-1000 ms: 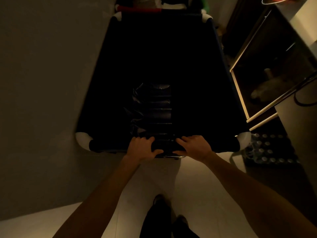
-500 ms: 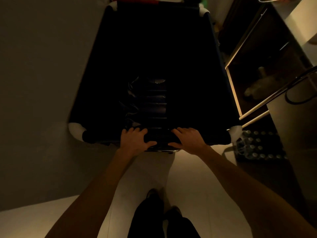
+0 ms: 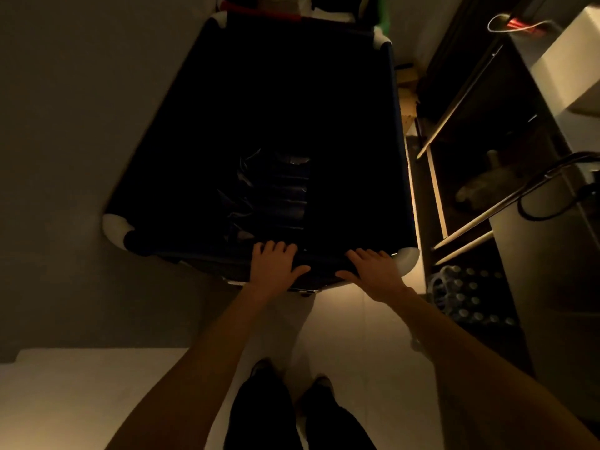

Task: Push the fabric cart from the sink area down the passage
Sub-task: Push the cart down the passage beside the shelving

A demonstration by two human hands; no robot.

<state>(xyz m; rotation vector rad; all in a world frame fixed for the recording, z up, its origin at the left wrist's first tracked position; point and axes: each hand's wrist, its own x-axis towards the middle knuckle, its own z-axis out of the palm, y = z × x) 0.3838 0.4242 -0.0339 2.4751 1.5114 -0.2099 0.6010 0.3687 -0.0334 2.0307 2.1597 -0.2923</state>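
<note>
Head view looks straight down into the fabric cart (image 3: 259, 102), a deep dark-blue bin on a frame with white rounded corner caps, filling the middle of the frame directly ahead of the person. Inside, near the close end, lies something dark and glossy with ribbed folds (image 3: 276, 193); what it is cannot be told in this dim light.

Both hands sit on the cart's near rim. The left hand (image 3: 274, 267) is laid palm-down about midway along the rim, its fingers (image 3: 276, 248) slightly spread and curled over the edge into the bin, thumb out to the side. The right hand (image 3: 373, 271) rests close to the near right corner cap (image 3: 407, 258), fingers likewise loosely spread and draped over the rim. That flat, over-the-top hold suits pushing and steering rather than lifting: weight goes forward through the palms, and the two hands set apart give leverage to turn the cart.

A grey wall (image 3: 81, 125) runs just beside the cart's left side, and on the right open shelving (image 3: 435, 190) with pale wooden edges stands just as near, so the passage is tight. A pack of bottles (image 3: 467, 297) sits on the pale floor (image 3: 341, 336) near the right hand. The person's feet are behind the cart. Clipping a corner on the shelving looks like the main risk.
</note>
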